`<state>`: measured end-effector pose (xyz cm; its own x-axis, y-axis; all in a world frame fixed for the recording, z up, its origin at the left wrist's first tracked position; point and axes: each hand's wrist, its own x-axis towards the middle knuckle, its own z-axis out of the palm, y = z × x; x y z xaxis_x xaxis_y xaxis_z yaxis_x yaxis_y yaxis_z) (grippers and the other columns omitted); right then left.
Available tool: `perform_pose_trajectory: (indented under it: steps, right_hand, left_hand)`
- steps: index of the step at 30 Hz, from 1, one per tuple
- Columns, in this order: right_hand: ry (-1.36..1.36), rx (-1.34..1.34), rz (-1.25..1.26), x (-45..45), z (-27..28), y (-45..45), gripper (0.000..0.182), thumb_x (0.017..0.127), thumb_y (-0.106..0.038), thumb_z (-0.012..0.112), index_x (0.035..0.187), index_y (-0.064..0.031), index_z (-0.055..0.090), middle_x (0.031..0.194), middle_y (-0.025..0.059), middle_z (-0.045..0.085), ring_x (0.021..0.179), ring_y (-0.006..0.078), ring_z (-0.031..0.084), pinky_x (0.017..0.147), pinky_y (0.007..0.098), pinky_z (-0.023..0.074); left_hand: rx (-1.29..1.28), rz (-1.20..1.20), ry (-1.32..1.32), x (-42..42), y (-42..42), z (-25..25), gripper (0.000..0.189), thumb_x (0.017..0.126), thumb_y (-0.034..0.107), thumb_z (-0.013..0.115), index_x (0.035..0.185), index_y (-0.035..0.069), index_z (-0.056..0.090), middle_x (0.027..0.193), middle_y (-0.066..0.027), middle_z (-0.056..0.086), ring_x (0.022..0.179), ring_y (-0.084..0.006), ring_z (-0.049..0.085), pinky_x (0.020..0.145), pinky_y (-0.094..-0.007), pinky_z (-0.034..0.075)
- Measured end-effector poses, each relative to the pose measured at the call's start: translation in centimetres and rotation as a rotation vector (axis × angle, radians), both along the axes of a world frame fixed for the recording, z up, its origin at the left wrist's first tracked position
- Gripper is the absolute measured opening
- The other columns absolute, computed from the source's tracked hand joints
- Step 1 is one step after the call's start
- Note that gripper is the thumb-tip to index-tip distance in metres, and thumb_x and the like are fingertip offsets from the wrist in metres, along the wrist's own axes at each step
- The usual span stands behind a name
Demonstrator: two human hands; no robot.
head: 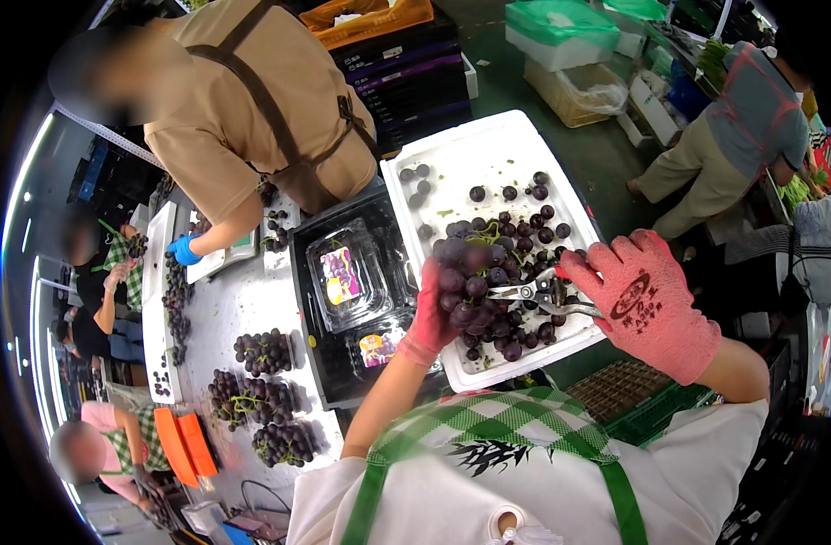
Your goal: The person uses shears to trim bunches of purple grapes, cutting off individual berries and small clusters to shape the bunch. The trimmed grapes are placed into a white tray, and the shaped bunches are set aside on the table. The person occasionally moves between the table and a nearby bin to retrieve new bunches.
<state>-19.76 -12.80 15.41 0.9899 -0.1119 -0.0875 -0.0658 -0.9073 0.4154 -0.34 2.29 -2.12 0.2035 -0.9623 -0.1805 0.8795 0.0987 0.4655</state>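
A bunch of dark purple grapes [466, 293] is held by my left hand [429, 313], which wears a pink work glove and cups it from the left. My right hand [643, 306], in a matching glove, grips pruning shears [558, 293] with red and metal handles. Their blades reach against the bunch; whether they touch a stem cannot be made out. Beneath both hands lies a white foam box lid [449, 184], tilted in view, with many loose grapes [524, 231] and bits of stem scattered over it.
To the left, a black crate [303, 272] holds clear plastic clamshell boxes [340, 272] with printed labels. Several grape bunches [262, 351] lie on the metal table [217, 327]. A person in a tan shirt [272, 102] works across from me. Stacked black boxes [408, 82] stand behind.
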Motion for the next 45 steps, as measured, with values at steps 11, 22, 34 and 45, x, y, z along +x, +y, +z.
perform_pose_trajectory:
  steps: [11,22,34,45]
  right_hand:
    - [0.000,-0.203,0.088,1.0,-0.2,0.6,0.030,0.080,-0.016,0.057,0.109,-0.0101,0.053,0.082,0.0032,0.052,0.077,0.0170,0.056,0.074,0.0338,0.0423]
    - [0.026,0.073,-0.065,0.1,0.3,1.1,0.046,0.077,-0.023,0.064,0.121,-0.0125,0.051,0.090,0.0030,0.055,0.081,0.0176,0.059,0.079,0.0364,0.0416]
    - [-0.511,1.890,-0.602,-1.7,-8.2,1.3,0.055,0.080,-0.020,0.074,0.129,-0.0067,0.051,0.115,0.0069,0.062,0.094,0.0165,0.060,0.082,0.0300,0.0483]
    - [-0.848,2.456,-0.910,1.5,-14.9,5.6,0.044,0.090,-0.026,0.064,0.128,-0.0077,0.051,0.117,0.0038,0.060,0.098,0.0124,0.060,0.085,0.0292,0.0486]
  left_hand:
    - [0.184,0.094,-0.121,-0.6,-0.3,0.7,0.072,0.093,0.064,0.036,0.132,0.004,0.042,0.082,-0.0031,0.055,0.052,-0.0120,0.052,0.043,-0.0234,0.039]
    - [0.055,0.067,0.027,-0.9,0.0,1.8,0.082,0.090,0.071,0.027,0.142,0.008,0.034,0.126,-0.0186,0.052,0.089,-0.0270,0.058,0.097,-0.0495,0.047]
    - [-0.064,0.092,0.084,0.1,0.7,-0.9,0.073,0.092,0.064,0.036,0.146,0.016,0.024,0.120,-0.0145,0.052,0.095,-0.0254,0.059,0.080,-0.0367,0.054]
    - [0.112,0.247,-0.621,-1.2,0.3,1.1,0.053,0.096,0.025,0.055,0.143,0.012,0.035,0.131,-0.0052,0.048,0.121,-0.0179,0.046,0.105,-0.0324,0.034]
